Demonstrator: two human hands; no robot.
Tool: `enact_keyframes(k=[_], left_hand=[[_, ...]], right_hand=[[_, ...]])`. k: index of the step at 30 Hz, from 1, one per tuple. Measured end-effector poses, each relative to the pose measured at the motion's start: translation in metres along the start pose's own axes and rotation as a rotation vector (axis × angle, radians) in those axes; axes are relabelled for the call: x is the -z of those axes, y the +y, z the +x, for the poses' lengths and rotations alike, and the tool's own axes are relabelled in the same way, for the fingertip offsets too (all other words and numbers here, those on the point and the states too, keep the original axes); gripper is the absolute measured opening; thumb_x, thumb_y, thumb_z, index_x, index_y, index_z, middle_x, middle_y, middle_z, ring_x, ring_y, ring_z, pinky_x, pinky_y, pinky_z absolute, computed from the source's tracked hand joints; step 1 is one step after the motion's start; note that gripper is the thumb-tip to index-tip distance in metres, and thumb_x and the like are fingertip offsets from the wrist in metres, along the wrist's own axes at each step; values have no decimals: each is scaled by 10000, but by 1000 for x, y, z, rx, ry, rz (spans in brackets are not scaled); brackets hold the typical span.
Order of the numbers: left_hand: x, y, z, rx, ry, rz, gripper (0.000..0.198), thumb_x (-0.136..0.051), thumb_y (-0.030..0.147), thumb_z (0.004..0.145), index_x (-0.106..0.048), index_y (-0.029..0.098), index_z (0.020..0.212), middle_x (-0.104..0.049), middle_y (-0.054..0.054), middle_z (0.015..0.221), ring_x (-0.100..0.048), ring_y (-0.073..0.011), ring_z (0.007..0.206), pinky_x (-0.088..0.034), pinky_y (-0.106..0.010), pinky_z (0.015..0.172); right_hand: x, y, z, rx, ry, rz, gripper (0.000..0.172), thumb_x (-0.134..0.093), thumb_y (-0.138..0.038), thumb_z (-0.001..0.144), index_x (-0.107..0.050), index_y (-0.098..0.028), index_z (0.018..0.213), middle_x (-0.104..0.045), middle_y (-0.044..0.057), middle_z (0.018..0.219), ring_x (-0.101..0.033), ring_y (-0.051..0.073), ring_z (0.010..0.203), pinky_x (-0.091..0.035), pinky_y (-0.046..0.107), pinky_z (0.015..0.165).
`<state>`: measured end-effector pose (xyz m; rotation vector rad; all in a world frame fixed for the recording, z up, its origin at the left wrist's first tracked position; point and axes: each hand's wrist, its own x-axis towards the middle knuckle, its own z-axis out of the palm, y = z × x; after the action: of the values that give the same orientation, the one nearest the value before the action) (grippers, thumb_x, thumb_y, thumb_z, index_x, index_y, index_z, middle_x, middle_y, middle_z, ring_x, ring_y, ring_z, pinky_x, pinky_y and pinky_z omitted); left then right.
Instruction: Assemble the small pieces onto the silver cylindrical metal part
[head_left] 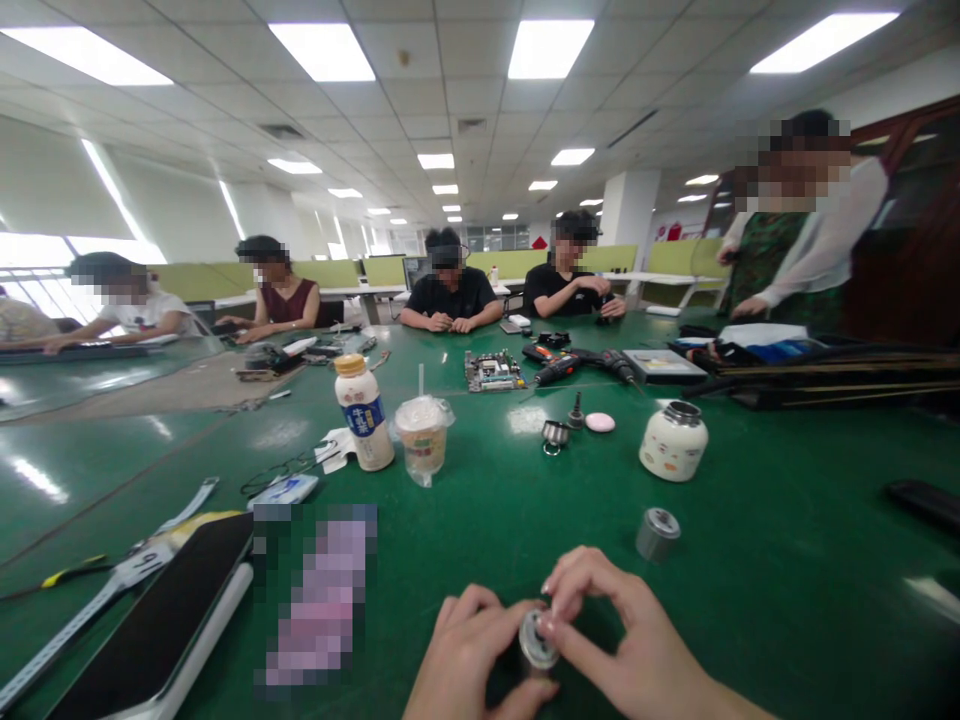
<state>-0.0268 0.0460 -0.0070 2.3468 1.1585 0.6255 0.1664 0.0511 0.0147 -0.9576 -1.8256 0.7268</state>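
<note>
My left hand (476, 650) is wrapped round a small silver metal cylinder (536, 655), with thumb and fingers on its sides. Above the cylinder's top face, thumb and fingertips of my right hand (630, 630) come together in a pinch; whatever they may hold is too small to make out. A second metal cylinder (658, 535), similar in look, stands upright on the green table a little beyond my right hand. Farther off are a small metal cup-shaped part (555, 434), a dark pointed part (575, 412) and a pink oval piece (600, 423).
A cream jar (673, 442) stands right of centre, a bottle (364, 415) and a lidded drink cup (424, 440) left. A large tablet-like device (161, 620) lies at left. Power drills (555, 368) and a circuit board (495, 371) lie farther back. Several people are around the table.
</note>
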Motion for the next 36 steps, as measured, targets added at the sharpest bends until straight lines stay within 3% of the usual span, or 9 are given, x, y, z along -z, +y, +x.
enact_keyframes(k=[3,6,10,14,17,25,31,36], left_hand=[[1,1,0,26,3,-10,366,-720,327,805,-652,237,1153,-715,-33,956,-573,-229,905,-427,-320,769],[1,1,0,25,15,-11,350,-717,311,805,-657,230,1140,-716,-38,950,-572,-227,899,-429,-317,765],[-1,1,-1,5,28,1,365,-712,292,806,-647,238,1161,-720,-36,966,-575,-223,892,-434,-314,762],[-2,-1,-1,5,28,6,394,-720,329,803,-647,246,1181,-721,-37,945,-586,-229,889,-442,-314,753],[-4,-4,-2,-13,57,6,449,-724,351,800,-631,235,1223,-722,-57,968,-595,-233,905,-454,-318,767],[-7,-10,-2,0,48,1,486,-730,356,791,-617,237,1248,-723,-58,997,-598,-239,928,-470,-342,792],[-6,-10,-3,-35,58,12,492,-731,375,789,-620,228,1245,-723,-59,953,-596,-230,904,-460,-320,770],[-5,-7,-1,-27,32,25,448,-722,377,802,-626,250,1220,-725,-45,953,-590,-227,882,-441,-309,744]], right_hand=[[4,1,-1,14,86,25,57,-594,-214,876,-539,-216,859,-596,-6,730,-615,154,708,-505,293,712],[3,-1,-3,7,40,25,185,-636,-183,828,-529,-217,974,-659,26,863,-657,184,857,-515,320,818],[-4,-3,-5,-31,-34,-36,130,-679,-158,781,-597,-207,869,-680,35,860,-674,196,848,-535,315,776],[0,1,3,-49,97,45,125,-705,-218,801,-583,-207,825,-691,23,803,-694,183,781,-552,301,746],[10,14,13,-110,139,17,130,-701,-258,819,-589,-205,860,-715,30,849,-705,195,842,-545,328,812],[18,60,17,-193,6,-137,59,-684,-235,815,-704,-186,842,-704,45,881,-683,206,849,-535,380,843],[14,31,16,-157,111,26,113,-676,-290,846,-648,-190,801,-718,48,878,-682,214,891,-519,387,869],[3,-2,4,-47,3,56,118,-680,-206,839,-639,-216,729,-695,26,826,-649,205,862,-503,365,814]])
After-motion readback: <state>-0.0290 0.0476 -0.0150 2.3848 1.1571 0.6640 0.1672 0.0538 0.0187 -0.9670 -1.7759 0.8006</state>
